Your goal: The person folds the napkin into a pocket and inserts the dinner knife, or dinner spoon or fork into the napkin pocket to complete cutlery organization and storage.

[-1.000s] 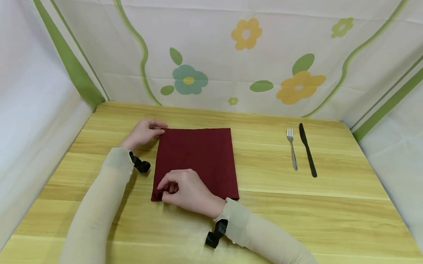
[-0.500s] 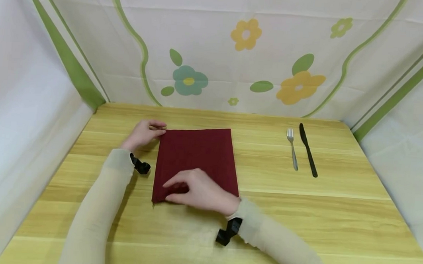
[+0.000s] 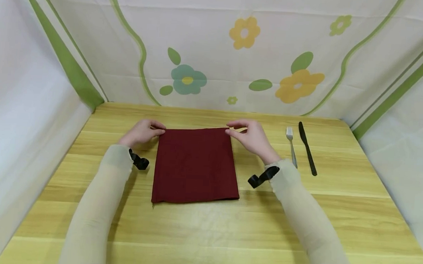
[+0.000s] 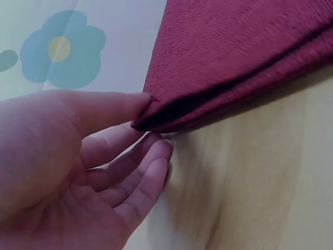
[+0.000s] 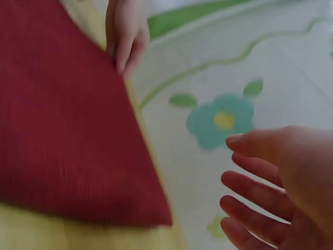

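Note:
A dark red folded cloth [image 3: 195, 167] lies nearly square on the table. At its far left corner my left hand [image 3: 140, 133] pinches the layers between thumb and fingers; the left wrist view shows the thumb on top of the cloth corner [image 4: 208, 57] and fingers beneath. My right hand [image 3: 251, 138] is by the far right corner. In the right wrist view this hand [image 5: 281, 182] has its fingers loosely spread, apart from the cloth [image 5: 78, 135], with nothing between them.
On the right of the wooden table [image 3: 206, 235] lie a silver fork [image 3: 291, 147] and a black knife [image 3: 307, 149], side by side. The fork's handle end is close to the right wrist. A white flowered curtain [image 3: 216, 48] hangs along the table's far edge.
My right hand has left the near left part of the cloth and moved across to its far right corner. My left hand has stayed at the far left corner.

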The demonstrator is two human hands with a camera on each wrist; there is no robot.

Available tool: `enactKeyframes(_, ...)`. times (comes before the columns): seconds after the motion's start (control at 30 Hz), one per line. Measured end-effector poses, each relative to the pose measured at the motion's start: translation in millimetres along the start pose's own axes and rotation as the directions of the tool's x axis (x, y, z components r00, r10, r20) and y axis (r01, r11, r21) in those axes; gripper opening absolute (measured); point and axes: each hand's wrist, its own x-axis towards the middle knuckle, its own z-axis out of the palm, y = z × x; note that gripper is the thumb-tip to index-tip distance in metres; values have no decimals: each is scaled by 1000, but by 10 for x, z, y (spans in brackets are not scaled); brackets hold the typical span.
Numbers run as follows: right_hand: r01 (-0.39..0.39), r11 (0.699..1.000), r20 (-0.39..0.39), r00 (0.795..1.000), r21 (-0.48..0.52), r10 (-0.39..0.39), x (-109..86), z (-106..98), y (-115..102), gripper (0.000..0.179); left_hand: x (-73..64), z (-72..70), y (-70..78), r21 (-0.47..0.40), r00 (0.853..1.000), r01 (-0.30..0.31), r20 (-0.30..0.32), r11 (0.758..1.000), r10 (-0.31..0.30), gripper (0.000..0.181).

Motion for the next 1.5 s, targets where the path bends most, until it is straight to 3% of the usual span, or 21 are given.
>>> enactKeyframes(0.27, -43, 997, 12, 999, -68, 44, 246, 92, 450, 39, 25, 14, -29, -46, 1000, -3, -3, 999, 3, 33)
enactKeyframes(0.6, -29, 970, 71, 996, -240, 48, 397, 220, 526, 34, 1, 55, 14, -45, 999, -8, -52, 999, 6, 38)
enactKeyframes(0.77, -67, 974, 58, 995, -215, 81, 379, 165, 558, 22, -8, 68, 80, -83, 998, -1, -63, 997, -4, 38)
enactKeyframes(0.97, -75, 987, 102, 991, -145, 91, 347, 71, 599, 20, 40, 102, 96, -168, 996, -25, -93, 985, 9, 33)
enactKeyframes(1.2, -41, 975, 161, 984, -219, 78, 319, -13, 597, 13, 106, 185, 159, -173, 984, -110, -157, 979, 83, 32)
enactKeyframes(1.5, -70, 967, 180, 977, -247, 117, 249, -270, 679, 9, 135, 290, 349, -170, 985, -149, -117, 974, 131, 23)
